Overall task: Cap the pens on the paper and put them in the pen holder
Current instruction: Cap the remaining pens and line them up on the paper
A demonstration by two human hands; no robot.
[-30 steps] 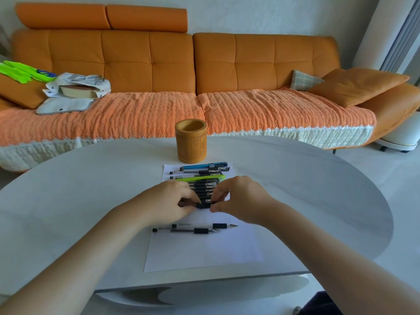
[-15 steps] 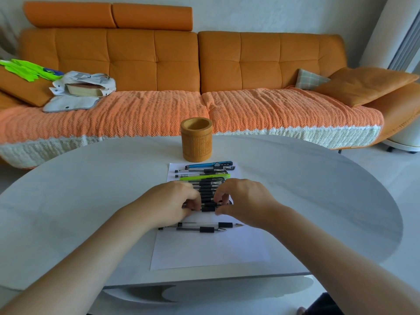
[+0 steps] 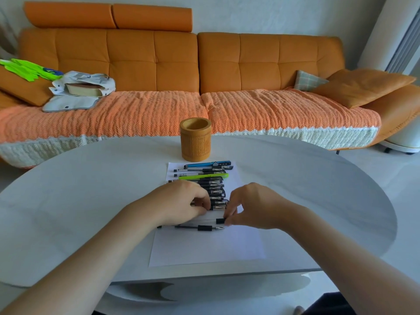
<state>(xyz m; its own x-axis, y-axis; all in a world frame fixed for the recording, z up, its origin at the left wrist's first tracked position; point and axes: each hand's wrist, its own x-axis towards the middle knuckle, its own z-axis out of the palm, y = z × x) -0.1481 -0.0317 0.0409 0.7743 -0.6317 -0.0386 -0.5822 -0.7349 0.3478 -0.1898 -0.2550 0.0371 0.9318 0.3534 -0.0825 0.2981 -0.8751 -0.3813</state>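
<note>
Pens with black clips and silver bands [image 3: 213, 189] lie side by side in a row on a white sheet of paper [image 3: 204, 246], just in front of the round bamboo pen holder [image 3: 195, 139] on the pale oval table [image 3: 91, 189]. The left hand [image 3: 179, 204] pinches the row's nearest pen [image 3: 217, 207] with curled fingertips. The right hand [image 3: 254, 206] pinches a short black piece [image 3: 219, 221] (cap or pen grip, hard to tell) between thumb and forefinger, just beyond an uncapped black pen [image 3: 197, 228].
</note>
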